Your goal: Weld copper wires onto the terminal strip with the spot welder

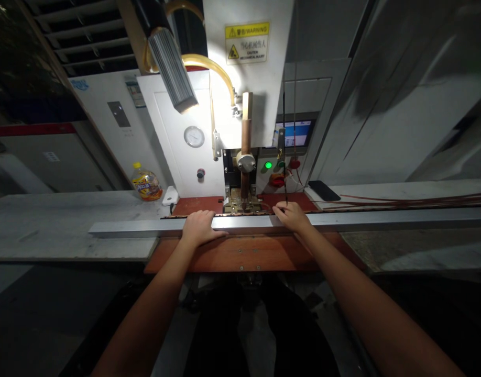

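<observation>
A long silver metal bar (pixel 240 223) lies crosswise in front of a machine, with a thin dark strip along its back edge. My left hand (pixel 199 226) grips the bar left of the machine head, fingers over the top and far side, thumb stretched along the near side. Right of the head, my right hand (pixel 292 217) rests at the bar with its fingers pinched. A thin dark rod (pixel 285 180) comes down from above and its lower end meets these fingers. Between my hands, the machine's copper-coloured electrode (pixel 245 184) stands upright over a brass-coloured fixture (pixel 238 200) behind the bar.
A reddish-brown board (pixel 232 255) supports the work. A bottle of orange liquid (pixel 146 183) and a small white device (pixel 170 196) stand left. A black phone (pixel 324 190) and several thin brown strips (pixel 413 201) lie right. A lit lamp (pixel 173 70) hangs above; a green button (pixel 268 165) glows.
</observation>
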`<state>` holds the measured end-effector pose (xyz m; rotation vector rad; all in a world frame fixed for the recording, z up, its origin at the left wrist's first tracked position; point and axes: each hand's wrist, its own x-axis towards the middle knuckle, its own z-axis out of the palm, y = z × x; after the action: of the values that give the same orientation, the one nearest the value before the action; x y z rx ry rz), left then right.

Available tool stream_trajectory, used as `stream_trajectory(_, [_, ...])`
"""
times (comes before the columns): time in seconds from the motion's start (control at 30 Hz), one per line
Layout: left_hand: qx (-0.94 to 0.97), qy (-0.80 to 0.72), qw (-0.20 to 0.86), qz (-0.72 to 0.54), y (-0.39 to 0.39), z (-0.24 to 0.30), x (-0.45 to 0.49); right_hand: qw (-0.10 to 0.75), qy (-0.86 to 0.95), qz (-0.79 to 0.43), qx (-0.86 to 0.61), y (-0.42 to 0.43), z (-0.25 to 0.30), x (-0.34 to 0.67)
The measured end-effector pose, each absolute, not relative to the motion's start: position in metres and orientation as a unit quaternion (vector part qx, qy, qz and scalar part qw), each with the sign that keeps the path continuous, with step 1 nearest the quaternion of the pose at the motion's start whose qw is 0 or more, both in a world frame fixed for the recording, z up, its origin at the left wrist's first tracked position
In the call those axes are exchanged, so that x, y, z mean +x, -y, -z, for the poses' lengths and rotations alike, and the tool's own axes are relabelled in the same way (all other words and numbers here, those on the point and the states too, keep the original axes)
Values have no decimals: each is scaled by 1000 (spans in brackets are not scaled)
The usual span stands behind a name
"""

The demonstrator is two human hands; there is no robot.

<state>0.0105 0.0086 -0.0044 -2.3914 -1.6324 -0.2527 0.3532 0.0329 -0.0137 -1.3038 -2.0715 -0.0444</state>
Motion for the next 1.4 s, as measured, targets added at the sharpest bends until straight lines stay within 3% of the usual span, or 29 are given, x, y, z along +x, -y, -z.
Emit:
stream_trajectory(0.67, [-813, 575, 61, 63, -11, 0, 7, 313, 803, -22, -506, -36, 8, 348])
stream_trajectory(1.4, [-812, 576, 62, 66, -20, 0, 8, 323, 805, 18, -498, -40, 9, 350])
